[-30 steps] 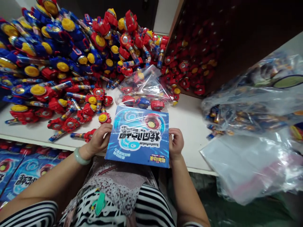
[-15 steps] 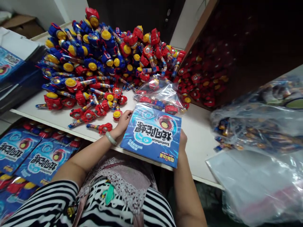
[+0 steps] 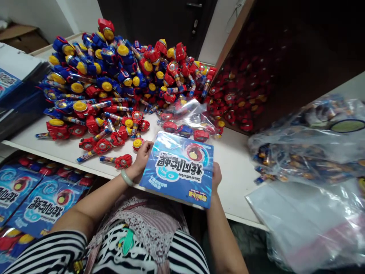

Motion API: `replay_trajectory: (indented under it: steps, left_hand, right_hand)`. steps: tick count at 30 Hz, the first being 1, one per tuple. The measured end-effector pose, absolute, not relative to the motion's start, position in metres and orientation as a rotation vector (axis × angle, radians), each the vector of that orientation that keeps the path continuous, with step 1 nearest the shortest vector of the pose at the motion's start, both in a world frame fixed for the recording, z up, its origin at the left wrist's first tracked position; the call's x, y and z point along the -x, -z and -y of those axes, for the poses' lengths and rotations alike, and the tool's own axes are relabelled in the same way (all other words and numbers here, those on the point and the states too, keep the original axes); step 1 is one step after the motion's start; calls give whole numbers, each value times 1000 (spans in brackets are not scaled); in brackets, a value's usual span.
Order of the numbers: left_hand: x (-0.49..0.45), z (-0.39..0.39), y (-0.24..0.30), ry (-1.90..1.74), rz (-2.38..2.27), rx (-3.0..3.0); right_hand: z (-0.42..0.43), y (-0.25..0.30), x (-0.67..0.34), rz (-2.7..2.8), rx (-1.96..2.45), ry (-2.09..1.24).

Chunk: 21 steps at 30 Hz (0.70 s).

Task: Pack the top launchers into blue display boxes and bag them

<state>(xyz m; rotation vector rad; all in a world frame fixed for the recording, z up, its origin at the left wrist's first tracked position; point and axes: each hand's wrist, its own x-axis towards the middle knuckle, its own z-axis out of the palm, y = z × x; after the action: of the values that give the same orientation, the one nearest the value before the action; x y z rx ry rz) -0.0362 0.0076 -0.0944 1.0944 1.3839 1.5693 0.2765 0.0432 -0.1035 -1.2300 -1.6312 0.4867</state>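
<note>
My left hand (image 3: 142,156) and my right hand (image 3: 216,176) grip the two side edges of a blue printed card (image 3: 178,167) with a spinning-top picture, held over the near edge of the white table (image 3: 234,167). A clear plastic bag (image 3: 186,121) with red and blue toys in it is attached at the card's far end and rests on the table. The left wrist wears a pale green bangle. Most of my right hand's fingers are hidden behind the card.
A big heap of red, blue and yellow toy launchers (image 3: 114,83) covers the far table. A dark box (image 3: 256,83) with more red toys stands at the right. Clear bags (image 3: 310,152) lie right. Finished blue packs (image 3: 37,198) are stacked below left.
The view has swung left and up, showing more of the heap and the packs below. The card has tilted slightly and its near edge has come closer to me; both hands keep hold.
</note>
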Motion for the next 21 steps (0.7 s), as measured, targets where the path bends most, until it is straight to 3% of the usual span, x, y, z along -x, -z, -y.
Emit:
replay_trajectory:
  steps: [5, 13, 21]
  left_hand:
    - [43, -13, 97, -1597, -1391, -1192]
    - [55, 55, 108, -1527, -1384, -1401]
    - [53, 36, 100, -1534, -1359, -1372]
  right_hand:
    - [-19, 105, -285, 1740, 1070, -390]
    - [-28, 98, -269, 1653, 1177, -437]
    - [27, 114, -283, 1667, 1186, -488]
